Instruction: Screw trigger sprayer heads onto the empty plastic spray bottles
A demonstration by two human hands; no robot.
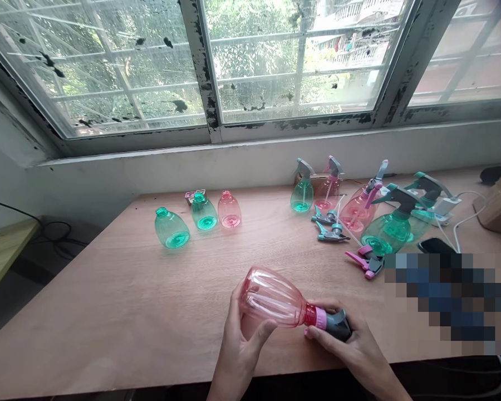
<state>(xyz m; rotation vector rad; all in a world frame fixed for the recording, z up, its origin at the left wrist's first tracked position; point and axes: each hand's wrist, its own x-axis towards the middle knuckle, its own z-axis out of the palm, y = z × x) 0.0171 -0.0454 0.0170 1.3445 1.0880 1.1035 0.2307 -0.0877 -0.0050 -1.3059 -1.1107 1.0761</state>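
A clear pink spray bottle (pixel 273 298) lies sideways in the air over the table's front edge, its base to the left. My left hand (pixel 244 340) is wrapped round the body near the base, thumb in front. At the other end, my right hand (pixel 350 337) grips the dark grey spray head (pixel 338 324), which has a pink collar (pixel 320 317) and meets the bottle's neck. Beyond my right hand lies a loose pink and grey spray head (pixel 368 262). Part of the held spray head is hidden by my right fingers.
Headless green bottles (pixel 171 229) and a pink bottle (pixel 229 210) stand at the back left. Several bottles with spray heads, such as a green one (pixel 303 192), stand back right. Loose teal-grey spray heads (pixel 332 231), a phone (pixel 436 245) and a white cable (pixel 457 231) lie nearby.
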